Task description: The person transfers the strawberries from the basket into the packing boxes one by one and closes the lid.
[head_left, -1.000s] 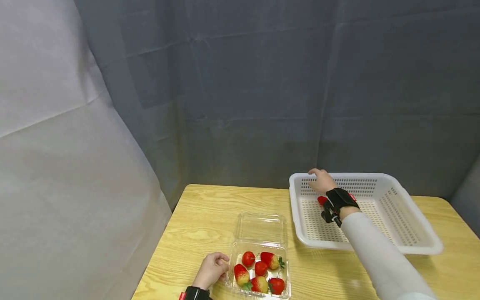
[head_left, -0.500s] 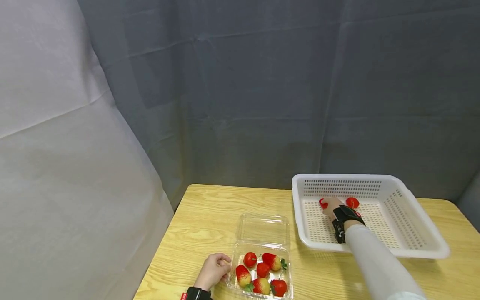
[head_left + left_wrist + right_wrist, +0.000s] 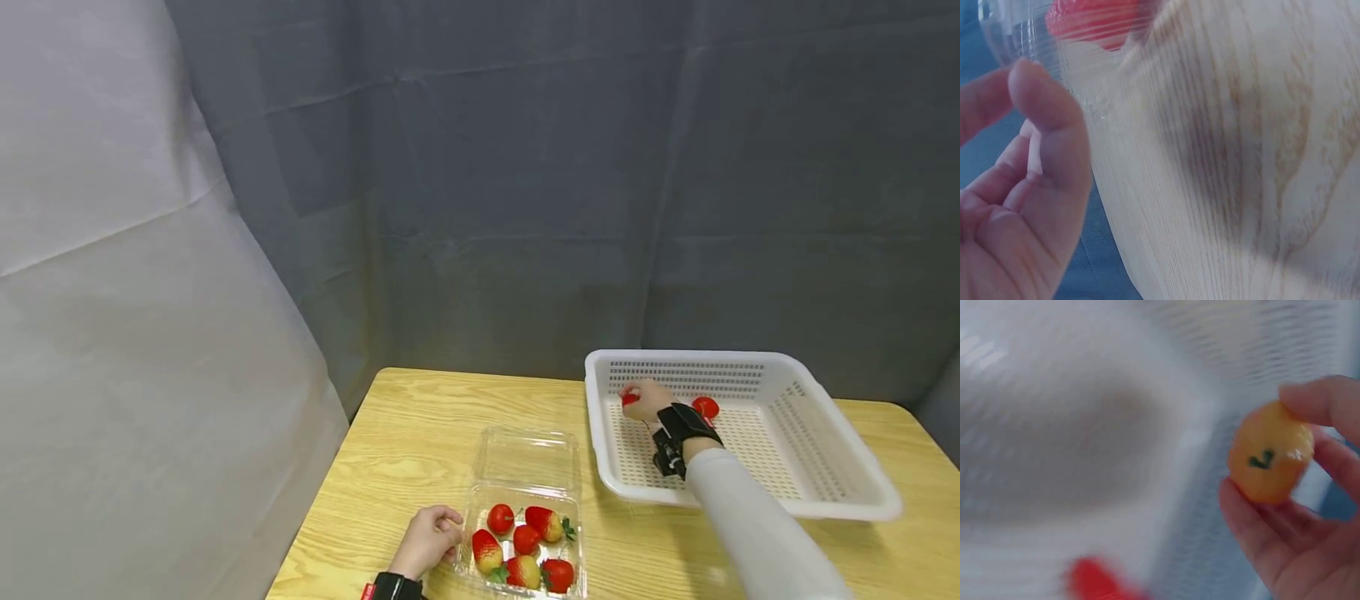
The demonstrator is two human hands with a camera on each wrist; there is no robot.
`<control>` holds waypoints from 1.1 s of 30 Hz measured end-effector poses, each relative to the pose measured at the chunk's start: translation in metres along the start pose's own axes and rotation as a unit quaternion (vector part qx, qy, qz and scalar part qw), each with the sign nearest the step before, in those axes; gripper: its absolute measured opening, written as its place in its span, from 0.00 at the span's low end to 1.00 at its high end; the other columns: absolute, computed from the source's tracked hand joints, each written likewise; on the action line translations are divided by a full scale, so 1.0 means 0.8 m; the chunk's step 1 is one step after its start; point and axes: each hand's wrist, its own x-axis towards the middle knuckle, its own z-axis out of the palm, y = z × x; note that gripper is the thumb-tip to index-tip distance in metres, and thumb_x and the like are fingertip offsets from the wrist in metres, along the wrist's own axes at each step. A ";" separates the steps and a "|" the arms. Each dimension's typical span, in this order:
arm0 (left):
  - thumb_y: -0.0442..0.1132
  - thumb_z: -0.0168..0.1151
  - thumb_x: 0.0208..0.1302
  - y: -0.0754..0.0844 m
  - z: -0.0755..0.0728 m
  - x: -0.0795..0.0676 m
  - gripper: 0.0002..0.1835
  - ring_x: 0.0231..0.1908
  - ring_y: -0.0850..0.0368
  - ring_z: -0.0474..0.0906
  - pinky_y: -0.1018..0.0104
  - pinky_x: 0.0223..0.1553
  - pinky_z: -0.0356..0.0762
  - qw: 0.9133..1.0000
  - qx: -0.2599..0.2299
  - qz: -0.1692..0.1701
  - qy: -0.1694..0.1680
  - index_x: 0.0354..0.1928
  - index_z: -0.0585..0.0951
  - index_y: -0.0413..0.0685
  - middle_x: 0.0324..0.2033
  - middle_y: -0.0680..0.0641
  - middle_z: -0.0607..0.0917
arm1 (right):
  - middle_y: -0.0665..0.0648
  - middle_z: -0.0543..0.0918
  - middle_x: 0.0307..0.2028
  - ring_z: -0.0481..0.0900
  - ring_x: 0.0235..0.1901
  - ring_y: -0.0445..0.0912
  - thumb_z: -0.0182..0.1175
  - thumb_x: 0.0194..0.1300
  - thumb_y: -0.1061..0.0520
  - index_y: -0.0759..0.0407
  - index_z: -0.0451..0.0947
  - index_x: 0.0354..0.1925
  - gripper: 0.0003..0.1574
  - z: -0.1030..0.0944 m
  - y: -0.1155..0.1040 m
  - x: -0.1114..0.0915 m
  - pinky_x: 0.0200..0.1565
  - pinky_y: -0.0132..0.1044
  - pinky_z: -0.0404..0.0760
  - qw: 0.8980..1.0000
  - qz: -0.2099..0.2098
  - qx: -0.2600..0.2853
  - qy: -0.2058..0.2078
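In the head view, my right hand (image 3: 648,400) is inside the white basket (image 3: 847,450) at its left end. Its thumb and fingers grip a strawberry (image 3: 628,399), whose yellow end with a green mark shows in the right wrist view. A second red fruit (image 3: 707,407) lies in the basket behind the wrist. My left hand (image 3: 426,540) is at the left rim of a clear plastic box (image 3: 517,493), thumb and index finger pinching its edge. Inside the box lie red-and-yellow strawberries (image 3: 543,523) and red fruits (image 3: 500,518), some with thin stems.
The box's clear lid (image 3: 525,458) lies folded back, away from me, on the wooden table (image 3: 420,425). Behind the table hangs a dark grey cloth (image 3: 487,208), with a pale cloth (image 3: 150,375) at the left. The basket's slotted walls surround the right hand.
My right hand has reached down to the basket floor, taken hold of the strawberry and moved slightly up and left with it. The left hand stays at the box.
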 end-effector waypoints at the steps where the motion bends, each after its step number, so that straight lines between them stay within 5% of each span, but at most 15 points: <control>1: 0.26 0.59 0.47 0.000 -0.001 0.000 0.09 0.14 0.62 0.72 0.63 0.17 0.78 1.000 0.001 0.000 0.000 0.34 0.77 0.32 0.17 0.51 0.73 | 0.61 0.75 0.27 0.67 0.23 0.46 0.62 0.49 0.63 0.69 0.75 0.40 0.18 -0.008 -0.022 0.000 0.27 0.36 0.68 0.999 -0.032 0.014 0.024; 5: 0.26 0.59 0.47 0.002 -0.004 -0.001 0.10 0.14 0.61 0.73 0.63 0.18 0.78 1.000 0.001 0.002 -0.002 0.35 0.77 0.31 0.17 0.51 0.73 | 0.64 0.76 0.39 0.73 0.35 0.52 0.62 0.53 0.65 0.66 0.76 0.45 0.19 -0.030 -0.125 -0.016 0.35 0.39 0.75 0.987 -0.137 0.058 0.065; 9: 0.26 0.59 0.48 0.004 -0.005 -0.001 0.10 0.15 0.61 0.73 0.64 0.18 0.78 1.000 0.001 0.000 -0.002 0.35 0.77 0.31 0.17 0.51 0.73 | 0.60 0.73 0.45 0.73 0.42 0.51 0.63 0.55 0.63 0.58 0.75 0.48 0.20 -0.013 -0.197 -0.039 0.40 0.39 0.79 0.971 -0.223 0.087 0.004; 13: 0.26 0.59 0.49 0.003 -0.004 -0.001 0.09 0.15 0.61 0.73 0.64 0.18 0.78 1.000 -0.005 -0.001 -0.007 0.35 0.77 0.31 0.17 0.50 0.74 | 0.55 0.74 0.47 0.73 0.44 0.46 0.63 0.55 0.60 0.54 0.76 0.49 0.20 0.032 -0.236 -0.064 0.44 0.35 0.78 0.956 -0.279 0.056 -0.078; 23: 0.27 0.57 0.48 -0.001 -0.001 -0.003 0.10 0.16 0.61 0.73 0.64 0.17 0.78 1.000 -0.006 -0.009 -0.010 0.36 0.76 0.31 0.17 0.50 0.74 | 0.47 0.73 0.37 0.70 0.35 0.34 0.66 0.48 0.60 0.53 0.79 0.42 0.19 0.159 -0.233 -0.103 0.39 0.24 0.72 0.930 -0.280 -0.045 -0.233; 28: 0.26 0.57 0.49 -0.001 -0.002 -0.005 0.10 0.16 0.61 0.73 0.64 0.18 0.78 1.000 0.002 -0.017 -0.011 0.36 0.77 0.32 0.17 0.50 0.74 | 0.46 0.70 0.36 0.68 0.31 0.33 0.67 0.46 0.60 0.51 0.79 0.41 0.20 0.183 -0.225 -0.112 0.35 0.22 0.70 0.925 -0.283 -0.082 -0.242; 33: 0.26 0.57 0.49 0.002 -0.003 -0.006 0.09 0.16 0.61 0.73 0.65 0.18 0.78 1.000 0.001 -0.016 -0.010 0.36 0.77 0.32 0.18 0.50 0.74 | 0.46 0.70 0.37 0.68 0.30 0.34 0.68 0.48 0.58 0.50 0.79 0.44 0.21 0.180 -0.226 -0.115 0.33 0.21 0.70 0.920 -0.298 -0.101 -0.233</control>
